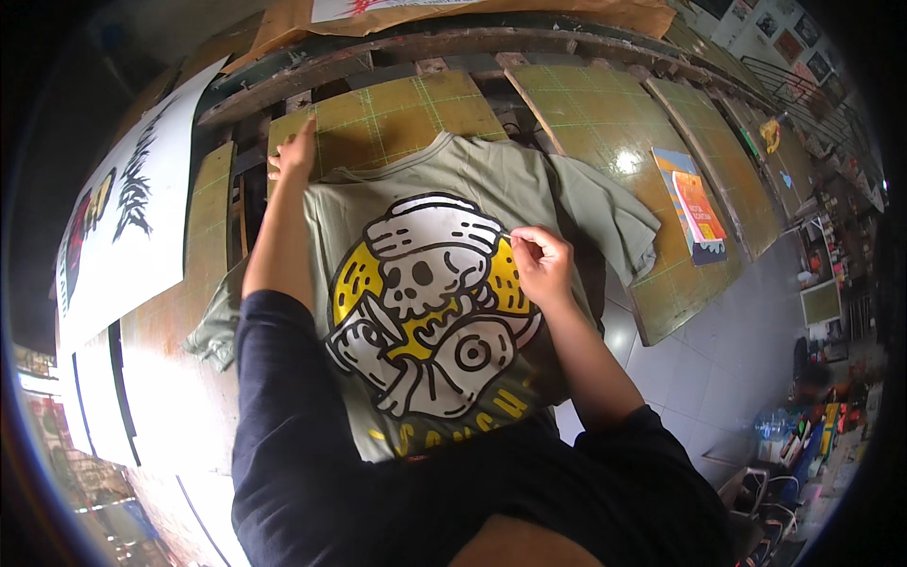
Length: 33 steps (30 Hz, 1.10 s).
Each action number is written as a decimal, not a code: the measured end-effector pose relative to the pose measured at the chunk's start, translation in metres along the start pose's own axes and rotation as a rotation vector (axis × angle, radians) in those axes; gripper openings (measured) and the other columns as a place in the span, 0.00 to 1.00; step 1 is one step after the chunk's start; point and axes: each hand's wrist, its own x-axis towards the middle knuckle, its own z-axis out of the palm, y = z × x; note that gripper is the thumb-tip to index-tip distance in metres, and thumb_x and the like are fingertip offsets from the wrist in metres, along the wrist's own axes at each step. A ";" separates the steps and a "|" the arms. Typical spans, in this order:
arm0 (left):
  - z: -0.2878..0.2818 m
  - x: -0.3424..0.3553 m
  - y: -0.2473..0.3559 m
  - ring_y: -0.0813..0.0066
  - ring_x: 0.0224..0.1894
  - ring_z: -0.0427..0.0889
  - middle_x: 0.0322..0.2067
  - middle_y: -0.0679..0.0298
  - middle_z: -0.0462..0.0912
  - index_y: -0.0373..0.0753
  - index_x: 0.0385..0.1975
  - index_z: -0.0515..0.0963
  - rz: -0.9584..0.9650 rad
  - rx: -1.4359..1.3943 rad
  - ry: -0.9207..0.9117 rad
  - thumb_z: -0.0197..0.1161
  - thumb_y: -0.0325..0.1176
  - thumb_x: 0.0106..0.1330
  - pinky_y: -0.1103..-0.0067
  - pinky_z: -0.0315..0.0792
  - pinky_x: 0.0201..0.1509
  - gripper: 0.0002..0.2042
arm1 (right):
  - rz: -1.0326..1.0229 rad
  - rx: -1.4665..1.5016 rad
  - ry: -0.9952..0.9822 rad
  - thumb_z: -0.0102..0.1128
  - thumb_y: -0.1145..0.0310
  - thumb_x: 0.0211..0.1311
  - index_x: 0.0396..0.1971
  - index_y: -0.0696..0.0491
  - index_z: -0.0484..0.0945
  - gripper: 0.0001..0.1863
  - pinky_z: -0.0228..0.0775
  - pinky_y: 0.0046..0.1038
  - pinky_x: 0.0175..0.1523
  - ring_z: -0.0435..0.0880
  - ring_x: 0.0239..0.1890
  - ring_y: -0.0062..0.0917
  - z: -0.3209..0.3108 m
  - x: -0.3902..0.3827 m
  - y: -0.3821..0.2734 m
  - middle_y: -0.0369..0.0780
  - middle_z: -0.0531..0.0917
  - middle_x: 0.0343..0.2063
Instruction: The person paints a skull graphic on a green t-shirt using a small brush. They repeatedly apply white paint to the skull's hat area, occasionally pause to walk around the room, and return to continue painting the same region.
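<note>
A sage green T-shirt (586,198) lies spread over a board (397,109) marked with green grid lines, its printed skull, white cap and yellow shapes facing up. My left hand (293,151) rests at the board's left edge beside the shirt's collar, fingers apart. On the print's right side, my right hand (540,265) is closed in a pinch around a small, thin item at the cap's edge, too small to name.
More gridded boards (567,104) line the right, one carrying colourful leaflets (690,208). A large white printed sheet (104,283) lies at left. Brown paper (529,19) covers the far ledge. Tiled floor (680,369) shows below, with assorted clutter (784,435) at far right.
</note>
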 end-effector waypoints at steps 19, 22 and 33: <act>-0.207 -0.439 0.034 0.68 0.50 0.69 0.50 0.56 0.67 0.44 0.53 0.64 1.020 0.333 -0.190 0.48 0.47 0.63 0.74 0.63 0.53 0.21 | 0.034 0.099 -0.021 0.57 0.72 0.49 0.24 0.57 0.78 0.05 0.71 0.23 0.32 0.80 0.24 0.24 0.012 0.006 0.013 0.41 0.80 0.19; -0.199 -0.463 0.013 0.68 0.48 0.70 0.48 0.56 0.68 0.44 0.51 0.65 0.976 0.307 -0.149 0.48 0.46 0.64 0.75 0.63 0.52 0.20 | 0.081 0.310 0.018 0.57 0.71 0.50 0.24 0.58 0.78 0.06 0.71 0.24 0.34 0.81 0.26 0.24 0.025 0.003 0.037 0.43 0.81 0.22; -0.246 -0.448 -0.001 0.70 0.43 0.72 0.42 0.58 0.72 0.43 0.45 0.70 1.004 -0.207 0.122 0.48 0.40 0.64 0.76 0.65 0.48 0.14 | 0.210 0.097 -0.083 0.54 0.67 0.55 0.33 0.58 0.78 0.11 0.70 0.23 0.42 0.82 0.35 0.27 0.006 0.001 0.007 0.44 0.83 0.29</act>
